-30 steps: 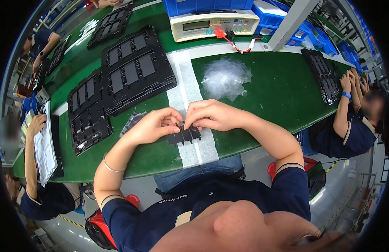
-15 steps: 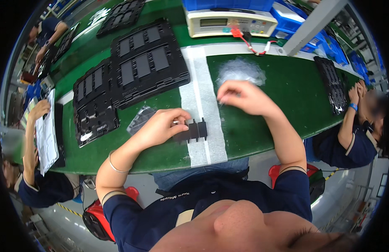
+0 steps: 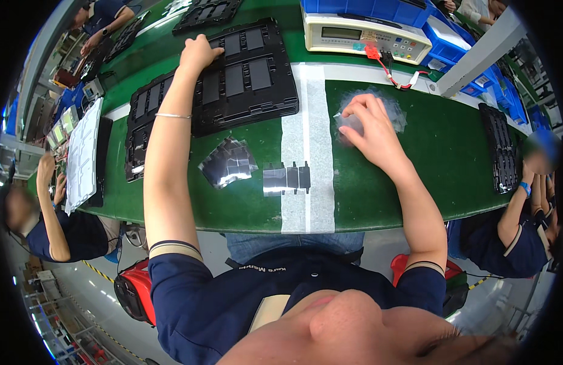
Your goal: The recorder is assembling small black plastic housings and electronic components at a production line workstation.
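My left hand point(image 3: 199, 53) reaches over the stacked black trays point(image 3: 248, 114), thumb and fingers apart at the upper left slots; what its fingertips touch is hidden. Flat grey rectangular pieces point(image 3: 234, 83) lie in the tray slots. Above a loose pile of thin clear films point(image 3: 396, 118), my right hand point(image 3: 374, 125) is open, fingers curved and thumb apart. Dark flat pieces with small end tabs point(image 3: 286, 178) lie side by side, partly on a white strip point(image 3: 306, 210) across the green table. Left of them rests a bunch of shiny, transparent film sheets point(image 3: 230, 163).
A cream bench meter point(image 3: 366, 38) with red and black leads stands at the back beside blue bins point(image 3: 449, 44) and a grey post point(image 3: 485, 52). More black trays point(image 3: 499, 146) lie at the right. Co-workers sit at both sides, and a white tray point(image 3: 86, 155) stands left.
My left hand has left the dark pieces and moved up and left to the trays. My right hand has opened from a pinch and is now over the film pile. The view has shifted slightly.
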The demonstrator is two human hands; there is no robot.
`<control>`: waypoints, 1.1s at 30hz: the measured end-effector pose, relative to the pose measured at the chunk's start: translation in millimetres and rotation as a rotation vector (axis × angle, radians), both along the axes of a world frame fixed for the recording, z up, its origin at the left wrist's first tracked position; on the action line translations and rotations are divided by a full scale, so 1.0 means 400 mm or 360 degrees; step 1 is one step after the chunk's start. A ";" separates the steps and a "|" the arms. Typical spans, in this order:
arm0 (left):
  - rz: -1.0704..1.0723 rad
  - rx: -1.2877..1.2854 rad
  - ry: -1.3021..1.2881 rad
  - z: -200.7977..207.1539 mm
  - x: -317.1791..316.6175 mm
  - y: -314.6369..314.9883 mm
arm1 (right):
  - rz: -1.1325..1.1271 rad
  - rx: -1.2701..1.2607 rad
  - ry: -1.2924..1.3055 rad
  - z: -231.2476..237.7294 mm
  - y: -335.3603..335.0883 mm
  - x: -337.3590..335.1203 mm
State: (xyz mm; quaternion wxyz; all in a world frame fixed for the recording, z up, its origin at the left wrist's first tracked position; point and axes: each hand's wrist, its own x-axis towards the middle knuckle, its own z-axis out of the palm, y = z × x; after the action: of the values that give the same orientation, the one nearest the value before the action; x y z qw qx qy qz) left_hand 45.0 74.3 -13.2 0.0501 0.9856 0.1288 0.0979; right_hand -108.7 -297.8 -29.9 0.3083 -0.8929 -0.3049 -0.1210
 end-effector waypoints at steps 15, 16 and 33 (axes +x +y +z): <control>-0.0145 -0.1714 -0.0613 -0.003 -0.085 0.012 | 0.0373 0.0052 -0.0037 -0.015 0.012 -0.004; -0.0254 -0.2143 -0.0711 0.003 -0.118 -0.042 | 0.0369 0.0045 -0.0037 -0.022 0.011 -0.001; -0.1034 -0.2837 0.0819 0.003 -0.588 -0.300 | 0.0620 0.0985 0.0942 0.039 0.153 -0.055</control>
State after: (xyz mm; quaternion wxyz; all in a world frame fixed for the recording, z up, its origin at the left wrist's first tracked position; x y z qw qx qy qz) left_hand -190.4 -45.6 -12.0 0.7702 0.5657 -0.1149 -0.2713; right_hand -130.5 -236.6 -14.5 0.6507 -0.6813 -0.3153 0.1137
